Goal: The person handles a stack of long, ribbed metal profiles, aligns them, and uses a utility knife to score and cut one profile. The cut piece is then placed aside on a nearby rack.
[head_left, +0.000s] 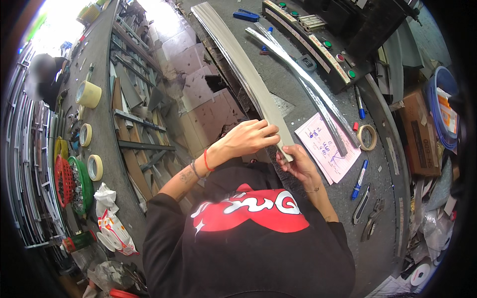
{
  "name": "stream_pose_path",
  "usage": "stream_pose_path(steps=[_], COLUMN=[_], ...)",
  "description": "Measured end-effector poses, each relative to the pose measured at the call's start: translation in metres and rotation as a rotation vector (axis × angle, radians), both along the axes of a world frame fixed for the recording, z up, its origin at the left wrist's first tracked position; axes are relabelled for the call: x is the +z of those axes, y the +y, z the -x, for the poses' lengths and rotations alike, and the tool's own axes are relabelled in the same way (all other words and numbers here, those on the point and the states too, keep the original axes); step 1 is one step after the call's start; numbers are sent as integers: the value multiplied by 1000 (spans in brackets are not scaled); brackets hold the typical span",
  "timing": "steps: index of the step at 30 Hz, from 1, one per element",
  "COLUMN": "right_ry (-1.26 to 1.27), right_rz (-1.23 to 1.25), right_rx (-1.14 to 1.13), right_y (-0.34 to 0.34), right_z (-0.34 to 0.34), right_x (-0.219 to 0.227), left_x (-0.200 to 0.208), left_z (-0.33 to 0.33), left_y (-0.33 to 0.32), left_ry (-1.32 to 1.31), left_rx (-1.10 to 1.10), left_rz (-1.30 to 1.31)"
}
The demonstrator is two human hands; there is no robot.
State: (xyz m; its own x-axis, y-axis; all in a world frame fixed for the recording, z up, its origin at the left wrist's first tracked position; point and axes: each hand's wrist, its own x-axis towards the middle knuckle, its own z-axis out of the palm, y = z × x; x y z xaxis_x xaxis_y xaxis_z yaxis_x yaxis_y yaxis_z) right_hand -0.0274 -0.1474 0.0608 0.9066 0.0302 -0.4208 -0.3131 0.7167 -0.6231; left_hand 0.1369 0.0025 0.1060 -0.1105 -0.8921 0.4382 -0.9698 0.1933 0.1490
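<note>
A long pale grey metal strip [238, 64] runs from the far end of the workbench down to my body. My left hand [251, 136] lies over its near end, fingers curled across the top, a red band on the wrist. My right hand [298, 164] pinches the strip's near tip from below and from the right. A second, shinier metal profile [303, 79] lies beside it on the bench, its near end resting on a pink paper sheet [330, 151] with handwritten notes.
A roll of tape [367, 137], blue markers [359, 180] and pliers [371, 221] lie on the grey bench [293, 74] to the right. A control panel with coloured buttons [318, 44] stands at the back. Left shelf holds tape rolls [89, 94] and a red basket [63, 181]. Another person [44, 77] stands far left.
</note>
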Motion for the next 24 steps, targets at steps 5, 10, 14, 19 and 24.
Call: stream_pose_path(steps=[5, 10, 14, 19, 24], right_ry=[29, -44, -119, -73, -50], right_rz=[-220, -377, -531, -492, -365], right_rx=[-96, -70, 5, -48, -52], right_y=[0, -5, -5, -2, -4], right_z=[8, 11, 9, 10, 9], right_x=[-8, -8, -6, -5, -5], left_x=[7, 9, 5, 0, 0], left_z=[8, 13, 16, 18, 15], left_y=[-14, -14, -12, -11, -12], left_ry=[47, 17, 18, 21, 84], left_rx=[-42, -63, -45, -21, -57], left_rz=[42, 134, 245, 311, 245])
